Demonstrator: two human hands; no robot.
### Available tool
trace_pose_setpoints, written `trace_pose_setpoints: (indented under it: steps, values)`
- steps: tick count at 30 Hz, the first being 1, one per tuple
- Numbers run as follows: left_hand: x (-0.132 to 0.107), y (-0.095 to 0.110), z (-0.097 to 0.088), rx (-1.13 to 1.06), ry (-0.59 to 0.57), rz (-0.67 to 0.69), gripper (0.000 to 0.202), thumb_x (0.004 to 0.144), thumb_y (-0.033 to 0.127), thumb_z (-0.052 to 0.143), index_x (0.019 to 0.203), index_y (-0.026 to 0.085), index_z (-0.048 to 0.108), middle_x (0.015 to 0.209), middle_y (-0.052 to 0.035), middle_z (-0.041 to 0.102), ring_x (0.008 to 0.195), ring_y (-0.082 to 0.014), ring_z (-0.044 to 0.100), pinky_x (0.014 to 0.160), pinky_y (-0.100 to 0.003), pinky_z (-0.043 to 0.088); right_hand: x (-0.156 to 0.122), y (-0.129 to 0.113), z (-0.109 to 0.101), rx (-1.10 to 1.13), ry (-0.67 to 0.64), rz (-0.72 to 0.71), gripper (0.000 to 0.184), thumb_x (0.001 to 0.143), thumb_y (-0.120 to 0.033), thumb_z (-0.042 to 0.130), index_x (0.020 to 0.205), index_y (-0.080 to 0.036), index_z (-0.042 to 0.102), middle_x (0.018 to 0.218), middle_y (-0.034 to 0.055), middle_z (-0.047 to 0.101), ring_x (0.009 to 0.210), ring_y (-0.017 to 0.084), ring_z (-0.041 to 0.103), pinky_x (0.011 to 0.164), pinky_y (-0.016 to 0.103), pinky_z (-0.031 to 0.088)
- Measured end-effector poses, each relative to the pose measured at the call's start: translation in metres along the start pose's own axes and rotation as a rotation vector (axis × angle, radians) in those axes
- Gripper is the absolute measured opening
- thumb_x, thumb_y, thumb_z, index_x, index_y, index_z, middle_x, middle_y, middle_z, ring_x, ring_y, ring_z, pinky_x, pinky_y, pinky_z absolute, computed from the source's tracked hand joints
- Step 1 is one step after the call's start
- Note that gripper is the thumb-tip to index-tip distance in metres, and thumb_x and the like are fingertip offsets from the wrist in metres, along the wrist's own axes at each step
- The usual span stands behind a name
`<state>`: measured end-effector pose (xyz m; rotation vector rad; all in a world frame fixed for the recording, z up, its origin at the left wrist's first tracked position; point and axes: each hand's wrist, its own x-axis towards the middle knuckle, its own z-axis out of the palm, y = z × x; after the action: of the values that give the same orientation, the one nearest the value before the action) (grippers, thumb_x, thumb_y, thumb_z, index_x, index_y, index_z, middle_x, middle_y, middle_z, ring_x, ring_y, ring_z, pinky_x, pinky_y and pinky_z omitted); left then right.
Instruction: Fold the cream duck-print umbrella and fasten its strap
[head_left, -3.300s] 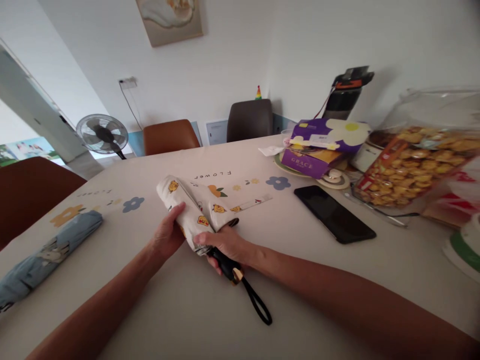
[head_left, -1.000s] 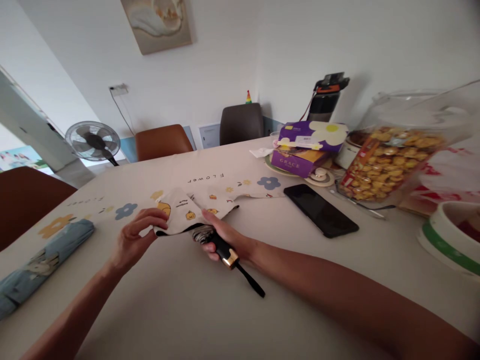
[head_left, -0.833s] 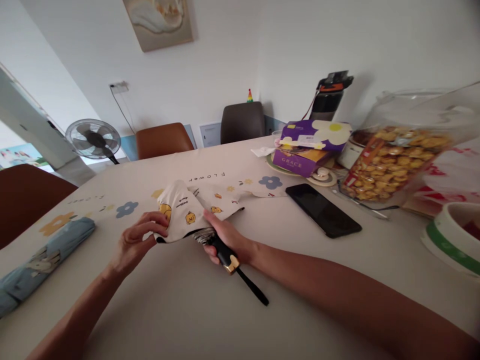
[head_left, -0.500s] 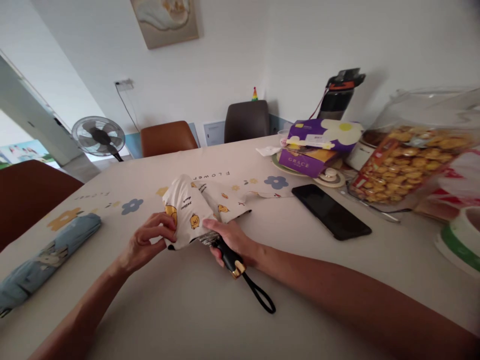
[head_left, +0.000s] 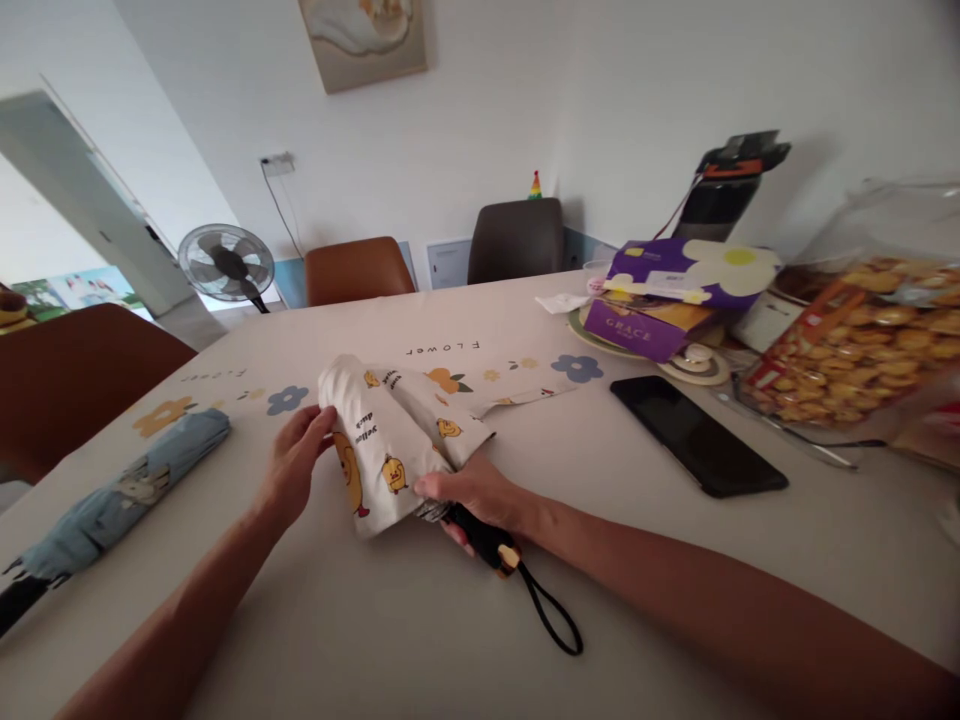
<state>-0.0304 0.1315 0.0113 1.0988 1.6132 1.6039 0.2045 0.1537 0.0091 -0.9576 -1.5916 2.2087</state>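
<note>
A white folding umbrella [head_left: 382, 450] with yellow duck prints lies collapsed over the table, its canopy loose in folds. My right hand [head_left: 487, 495] is closed around it just above the black handle, thumb on the cloth, while other fingers are partly hidden beneath. The handle ends in a gold-coloured cap and a black wrist loop [head_left: 559, 620]. At the canopy's left edge, my left hand [head_left: 296, 455] has its fingertips closed on the fabric. Left of that hand lies a second, blue folded umbrella [head_left: 127, 500].
On the right lie a black phone [head_left: 697, 435], a purple box [head_left: 637, 325] on a plate and a clear container of snacks [head_left: 862, 340]. A dark bottle [head_left: 724, 190] stands behind. Chairs [head_left: 360, 270] and a fan [head_left: 227, 263] are beyond the table [head_left: 360, 640].
My left hand has shifted from the canopy's lower corner up along its left edge. The duck-print flap now hangs lower and flatter. My right hand keeps its grip; the view has turned slightly left.
</note>
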Motion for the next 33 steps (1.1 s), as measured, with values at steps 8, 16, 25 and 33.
trace_pose_setpoints:
  steps: [8, 16, 25, 33]
  values:
    - [0.007, 0.001, -0.004, -0.293, 0.005, -0.254, 0.025, 0.062, 0.033, 0.073, 0.072, 0.018, 0.056, 0.063, 0.0017, 0.057, 0.051, -0.0095, 0.053, 0.048, -0.022, 0.045, 0.0, 0.0, 0.001, 0.035, 0.037, -0.013, 0.025, 0.072, -0.038, 0.06, 0.067, -0.016, 0.048, 0.038, -0.0029, 0.049, 0.029, 0.01, 0.043, 0.028, 0.021, 0.04]
    - [-0.004, 0.006, 0.0, 0.083, 0.331, 0.304, 0.022, 0.066, 0.022, 0.066, 0.085, 0.019, 0.058, 0.078, 0.0014, 0.058, 0.072, -0.0102, 0.055, 0.068, -0.024, 0.045, 0.0, -0.002, 0.004, 0.012, 0.085, -0.006, 0.022, 0.075, -0.034, 0.057, 0.066, -0.016, 0.047, 0.036, -0.0039, 0.047, 0.028, 0.009, 0.042, 0.03, 0.019, 0.039]
    - [-0.05, 0.027, 0.049, 0.18, -0.139, -0.065, 0.032, 0.071, 0.044, 0.063, 0.081, 0.016, 0.05, 0.069, 0.0015, 0.055, 0.061, -0.0118, 0.055, 0.055, -0.027, 0.051, 0.001, 0.0, 0.009, -0.066, 0.157, -0.059, 0.021, 0.075, -0.031, 0.056, 0.063, -0.015, 0.051, 0.039, -0.0026, 0.049, 0.031, 0.009, 0.046, 0.031, 0.017, 0.037]
    - [-0.038, 0.034, 0.057, -0.095, -0.149, -0.297, 0.04, 0.069, 0.042, 0.067, 0.092, 0.011, 0.056, 0.091, -0.0102, 0.063, 0.081, -0.019, 0.062, 0.064, -0.031, 0.054, 0.001, 0.002, 0.008, -0.056, 0.154, -0.071, 0.021, 0.075, -0.031, 0.055, 0.062, -0.016, 0.05, 0.04, -0.0035, 0.049, 0.031, 0.008, 0.045, 0.031, 0.018, 0.038]
